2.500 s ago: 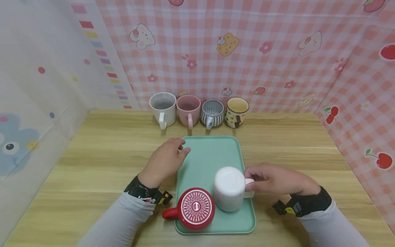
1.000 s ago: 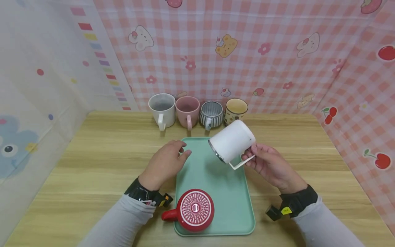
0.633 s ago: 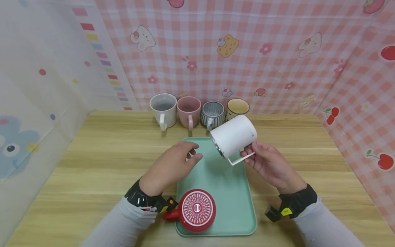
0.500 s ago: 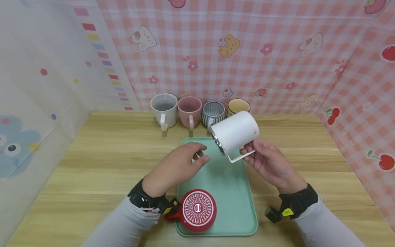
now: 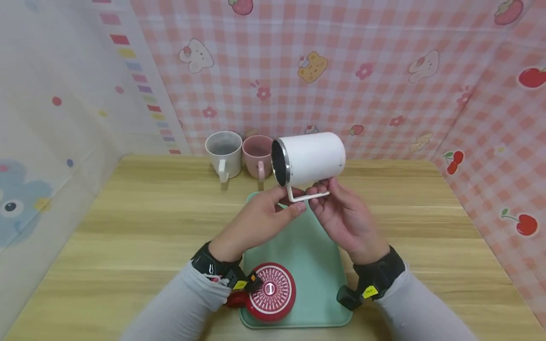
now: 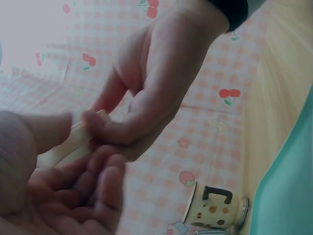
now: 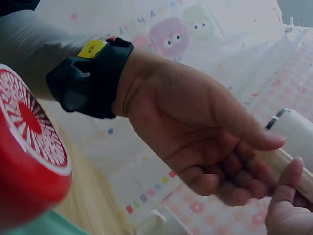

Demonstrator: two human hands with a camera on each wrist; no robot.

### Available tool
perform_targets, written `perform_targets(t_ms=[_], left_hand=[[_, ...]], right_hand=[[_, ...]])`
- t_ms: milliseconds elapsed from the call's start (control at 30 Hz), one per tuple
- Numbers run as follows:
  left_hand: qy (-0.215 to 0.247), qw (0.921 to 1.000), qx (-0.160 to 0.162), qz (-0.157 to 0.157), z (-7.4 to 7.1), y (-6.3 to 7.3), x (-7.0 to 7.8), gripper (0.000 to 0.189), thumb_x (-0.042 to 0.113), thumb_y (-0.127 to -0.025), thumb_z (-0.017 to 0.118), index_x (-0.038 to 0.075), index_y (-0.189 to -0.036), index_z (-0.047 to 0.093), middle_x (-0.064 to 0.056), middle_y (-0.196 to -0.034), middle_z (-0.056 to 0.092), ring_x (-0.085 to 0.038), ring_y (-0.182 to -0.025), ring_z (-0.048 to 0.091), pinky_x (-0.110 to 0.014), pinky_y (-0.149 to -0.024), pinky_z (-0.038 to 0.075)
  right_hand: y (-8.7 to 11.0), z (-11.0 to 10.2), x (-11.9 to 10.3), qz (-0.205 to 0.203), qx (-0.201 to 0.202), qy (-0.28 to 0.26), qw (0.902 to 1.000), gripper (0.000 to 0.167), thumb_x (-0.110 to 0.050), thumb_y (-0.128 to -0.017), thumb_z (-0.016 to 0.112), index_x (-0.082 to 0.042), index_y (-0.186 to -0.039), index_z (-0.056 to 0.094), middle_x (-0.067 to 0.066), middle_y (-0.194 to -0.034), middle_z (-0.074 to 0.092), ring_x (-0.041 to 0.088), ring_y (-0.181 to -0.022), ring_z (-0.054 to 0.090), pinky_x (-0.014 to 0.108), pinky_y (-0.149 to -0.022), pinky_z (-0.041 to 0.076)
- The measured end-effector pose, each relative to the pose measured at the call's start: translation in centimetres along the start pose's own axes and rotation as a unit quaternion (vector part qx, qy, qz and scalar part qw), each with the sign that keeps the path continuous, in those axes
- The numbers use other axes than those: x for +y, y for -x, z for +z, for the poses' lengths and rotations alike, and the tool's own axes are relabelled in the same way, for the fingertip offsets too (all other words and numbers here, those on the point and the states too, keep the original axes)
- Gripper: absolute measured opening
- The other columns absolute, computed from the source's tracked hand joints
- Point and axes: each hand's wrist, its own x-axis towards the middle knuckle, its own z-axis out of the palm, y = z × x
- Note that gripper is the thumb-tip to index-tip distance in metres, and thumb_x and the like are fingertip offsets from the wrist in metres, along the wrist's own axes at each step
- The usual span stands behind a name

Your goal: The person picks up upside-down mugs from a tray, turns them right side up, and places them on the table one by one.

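A white mug (image 5: 313,158) is held in the air above the far end of the green tray (image 5: 320,284), lying on its side with its silver-rimmed mouth facing left. Its angular handle (image 5: 298,197) points down. My right hand (image 5: 347,220) pinches the handle near the base end. At the mouth end, my left hand (image 5: 262,215) has its thumb and fingers on either side of the same handle. A red mug (image 5: 273,305) stands upside down on the near left of the tray, its handle partly covered by my left wrist camera.
At the back stand a grey-white mug (image 5: 232,163) and a pink mug (image 5: 255,151). The raised white mug hides others there in the head view; a cream spotted mug (image 6: 215,209) shows in the left wrist view. Patterned cloth walls surround the wooden table (image 5: 141,213).
My right hand has lifted the white mug off the tray, turned it onto its side and brought it left. My left hand has moved right and taken the handle too.
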Motion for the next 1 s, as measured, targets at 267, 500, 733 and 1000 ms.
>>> perform_targets(t_ms=[267, 500, 733, 1000], left_hand=[[0.08, 0.9935, 0.074, 0.033, -0.3, 0.1, 0.0, 0.02, 0.024, -0.098, 0.074, 0.014, -0.116, 0.074, -0.002, -0.108, 0.075, -0.018, -0.097, 0.068, -0.038, -0.089, 0.058], [0.126, 0.9864, 0.086, 0.061, -0.2, 0.1, -0.3, 0.02, 0.015, -0.095, 0.077, 0.006, -0.112, 0.075, -0.008, -0.11, 0.075, -0.016, -0.104, 0.068, -0.036, -0.092, 0.059], [0.19, 0.9785, 0.07, 0.037, -0.2, 0.1, -0.3, 0.02, 0.014, -0.099, 0.071, 0.001, -0.115, 0.074, -0.012, -0.105, 0.076, -0.015, -0.099, 0.069, -0.035, -0.093, 0.057], [0.178, 0.9797, 0.092, 0.005, -0.2, -0.1, -0.6, 0.021, 0.02, -0.1, 0.07, 0.004, -0.113, 0.077, -0.009, -0.105, 0.078, -0.017, -0.098, 0.067, -0.034, -0.09, 0.053]], right_hand=[[-0.7, 0.4, 1.1, 0.003, 0.018, -0.017, 0.9997, 0.024, -0.022, -0.111, 0.045, -0.009, -0.121, 0.063, 0.003, -0.103, 0.066, 0.014, -0.101, 0.068, 0.025, -0.096, 0.057], [-0.8, -0.5, 2.0, 0.034, 0.021, 0.004, 0.9992, 0.027, -0.026, -0.111, 0.046, -0.007, -0.111, 0.065, 0.004, -0.107, 0.069, 0.016, -0.11, 0.069, 0.026, -0.1, 0.056], [-1.1, -1.1, 2.9, 0.088, 0.048, 0.071, 0.9924, 0.029, -0.028, -0.11, 0.05, -0.012, -0.116, 0.074, 0.001, -0.111, 0.072, 0.013, -0.101, 0.066, 0.023, -0.091, 0.057], [-1.3, -1.6, 3.0, 0.133, 0.062, 0.15, 0.9777, 0.026, -0.028, -0.11, 0.052, -0.019, -0.106, 0.076, -0.003, -0.099, 0.073, 0.011, -0.096, 0.068, 0.024, -0.083, 0.057]])
